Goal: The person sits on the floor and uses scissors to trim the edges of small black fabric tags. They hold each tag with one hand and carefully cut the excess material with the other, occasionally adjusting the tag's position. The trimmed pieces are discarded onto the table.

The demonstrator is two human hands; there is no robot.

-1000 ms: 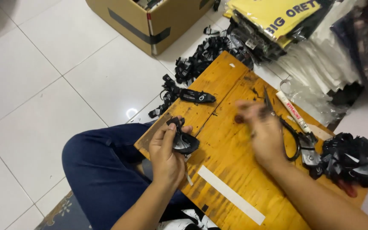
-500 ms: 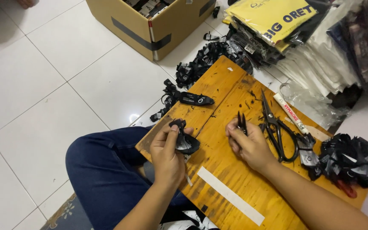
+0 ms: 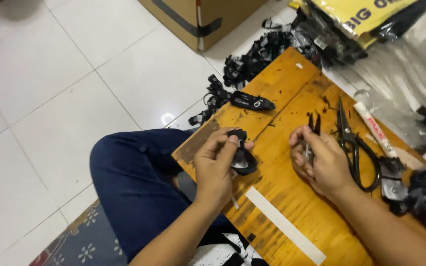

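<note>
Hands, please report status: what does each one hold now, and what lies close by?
Left hand grips small black part. Right hand grips small black snips, tips up. Black scissors lie on wooden board beside right hand.

You're wearing dark navy trousers; left hand, right hand and both forearms showing bare, sleeveless.

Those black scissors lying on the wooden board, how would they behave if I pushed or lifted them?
The black scissors look like rigid metal, so probably stiff and fairly heavy for their size. Lying flat on the wooden board, they would likely slide, not roll. The pointed blades suggest lifting by the loops.
</note>
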